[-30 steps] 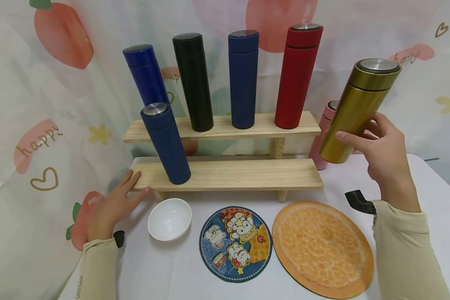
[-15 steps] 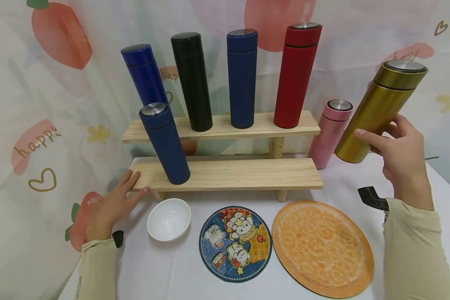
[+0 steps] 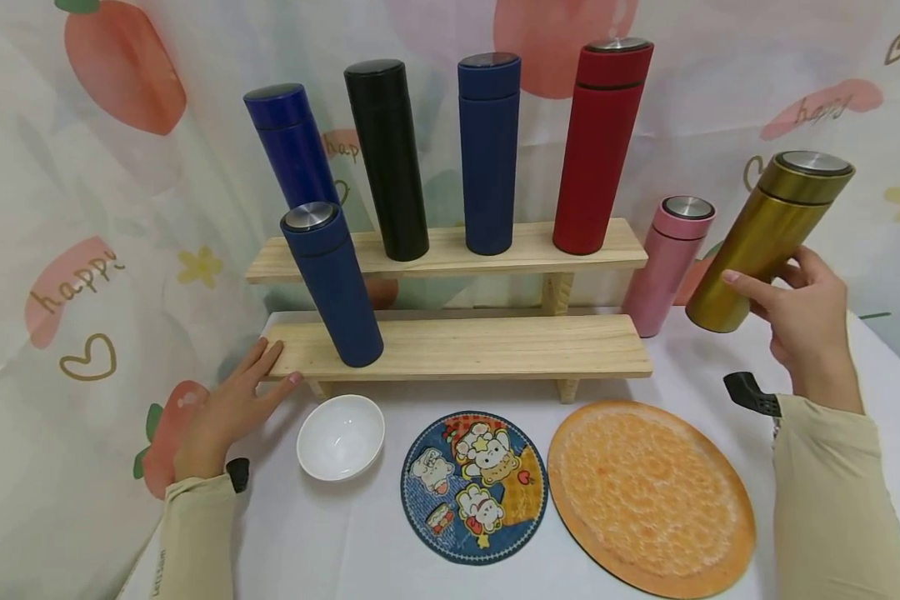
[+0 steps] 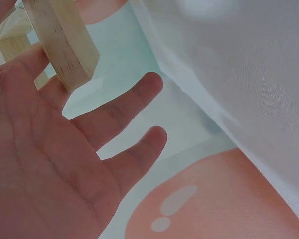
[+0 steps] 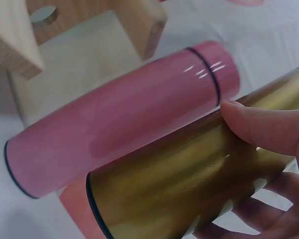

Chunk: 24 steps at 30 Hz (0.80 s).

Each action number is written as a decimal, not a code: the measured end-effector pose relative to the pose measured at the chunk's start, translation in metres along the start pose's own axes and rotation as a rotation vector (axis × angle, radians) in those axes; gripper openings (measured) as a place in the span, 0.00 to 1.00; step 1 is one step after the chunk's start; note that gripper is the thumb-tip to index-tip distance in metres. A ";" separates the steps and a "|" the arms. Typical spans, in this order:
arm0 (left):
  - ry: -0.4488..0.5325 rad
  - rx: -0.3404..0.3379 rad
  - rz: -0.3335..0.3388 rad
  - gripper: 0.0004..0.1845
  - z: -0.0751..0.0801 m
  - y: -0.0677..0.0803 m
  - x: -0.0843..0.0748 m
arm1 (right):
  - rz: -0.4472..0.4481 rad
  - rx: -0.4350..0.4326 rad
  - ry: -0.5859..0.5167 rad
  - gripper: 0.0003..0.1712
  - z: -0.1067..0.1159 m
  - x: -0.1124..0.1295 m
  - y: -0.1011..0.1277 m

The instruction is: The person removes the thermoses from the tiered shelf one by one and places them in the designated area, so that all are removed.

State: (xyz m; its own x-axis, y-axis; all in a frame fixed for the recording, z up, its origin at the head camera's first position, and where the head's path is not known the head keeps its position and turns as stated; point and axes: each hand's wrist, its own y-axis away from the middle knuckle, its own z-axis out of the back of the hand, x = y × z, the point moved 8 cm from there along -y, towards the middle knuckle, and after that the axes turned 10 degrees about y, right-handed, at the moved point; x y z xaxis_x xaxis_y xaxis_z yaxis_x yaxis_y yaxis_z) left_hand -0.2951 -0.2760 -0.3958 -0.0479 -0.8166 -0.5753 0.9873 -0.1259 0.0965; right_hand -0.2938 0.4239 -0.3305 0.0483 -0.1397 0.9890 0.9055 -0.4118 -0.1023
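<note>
The right hand (image 3: 802,321) grips the gold flask (image 3: 768,242) near its base, seemingly clear of the table's right edge, long axis tilted right beside the pink flask (image 3: 667,267); the left hand (image 3: 228,408) rests flat, fingers straight, against the lower shelf's (image 3: 495,346) left end.

white bowl (image 3: 341,436), cartoon mat (image 3: 474,486) — orange placemat (image 3: 650,498)

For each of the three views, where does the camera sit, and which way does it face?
Head: looks forward and down at the wooden shelf; both hands show.
Left wrist: under the palm, facing the left hand at the shelf end.
Right wrist: faces the right hand on the gold flask.
Shared: gold flask and pink flask, also in the head view.
</note>
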 end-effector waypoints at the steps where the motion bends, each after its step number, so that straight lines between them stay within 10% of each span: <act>1: 0.002 0.003 0.001 0.51 0.000 0.000 0.000 | -0.006 0.002 0.003 0.48 0.000 -0.004 -0.002; 24: 0.014 0.006 0.029 0.50 -0.002 -0.002 0.002 | 0.032 -0.022 -0.059 0.45 -0.012 -0.055 -0.038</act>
State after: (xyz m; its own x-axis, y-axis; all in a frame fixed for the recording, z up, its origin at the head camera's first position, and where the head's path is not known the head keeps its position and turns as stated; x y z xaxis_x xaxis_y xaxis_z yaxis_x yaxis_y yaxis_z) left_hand -0.2970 -0.2764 -0.3984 -0.0173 -0.8119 -0.5835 0.9873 -0.1060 0.1183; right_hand -0.3356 0.4359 -0.3822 0.1027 -0.1003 0.9896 0.8936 -0.4278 -0.1361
